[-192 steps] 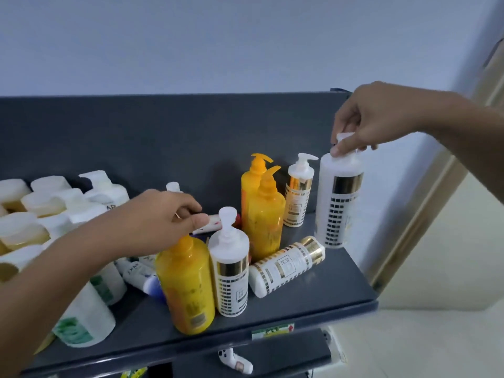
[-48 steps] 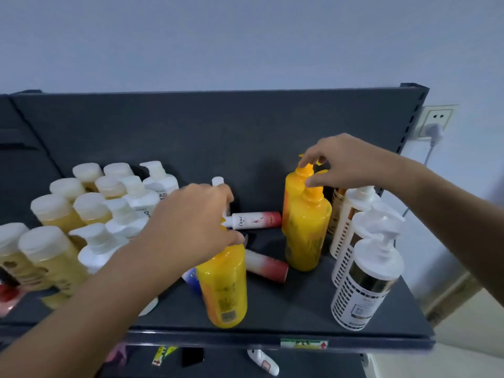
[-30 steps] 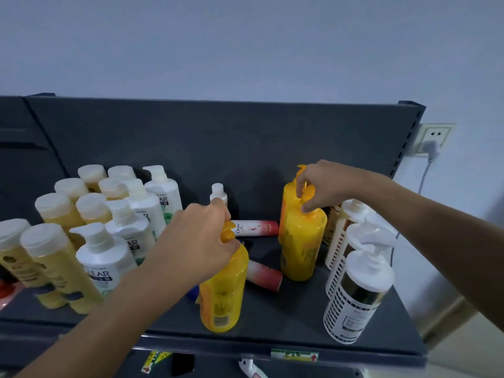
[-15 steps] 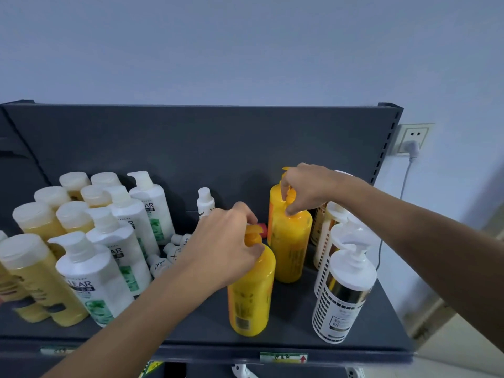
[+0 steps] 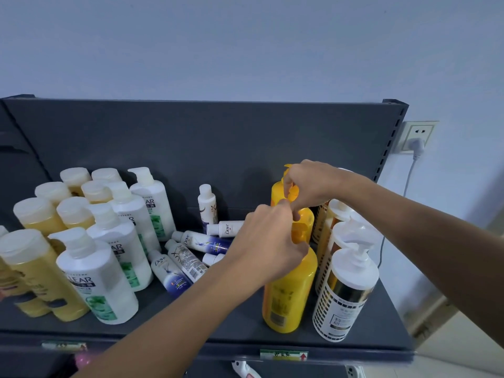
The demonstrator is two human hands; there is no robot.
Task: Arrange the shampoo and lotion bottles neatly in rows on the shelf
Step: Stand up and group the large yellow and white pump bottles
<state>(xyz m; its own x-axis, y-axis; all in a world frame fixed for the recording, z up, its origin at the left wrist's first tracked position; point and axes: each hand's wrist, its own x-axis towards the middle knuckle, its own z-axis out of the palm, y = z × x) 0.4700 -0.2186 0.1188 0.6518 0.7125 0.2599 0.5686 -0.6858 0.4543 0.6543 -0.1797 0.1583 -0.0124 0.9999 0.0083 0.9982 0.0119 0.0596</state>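
On the dark grey shelf [image 5: 218, 327], my left hand [image 5: 268, 245] grips the pump top of the front yellow bottle [image 5: 287, 293], which stands upright near the front edge. My right hand [image 5: 309, 184] holds the orange pump of a second yellow bottle [image 5: 304, 223] just behind it; a third yellow bottle [image 5: 276, 193] stands at the back. To their right runs a row of white pump bottles with gold bands [image 5: 345, 293]. White green-labelled pump bottles [image 5: 101, 279] and pale yellow capped bottles [image 5: 32, 266] stand in rows at the left.
Several small Dove bottles [image 5: 200, 241] lie loose on their sides in the middle of the shelf, and one small white bottle [image 5: 207, 205] stands upright behind them. A wall socket with a plug and cable [image 5: 416, 143] is at the right. A lower shelf shows below.
My left hand has carried the front yellow bottle to the right, up close in front of the other yellow ones. My right hand stays on the second bottle's pump. The lying Dove bottles are now uncovered.
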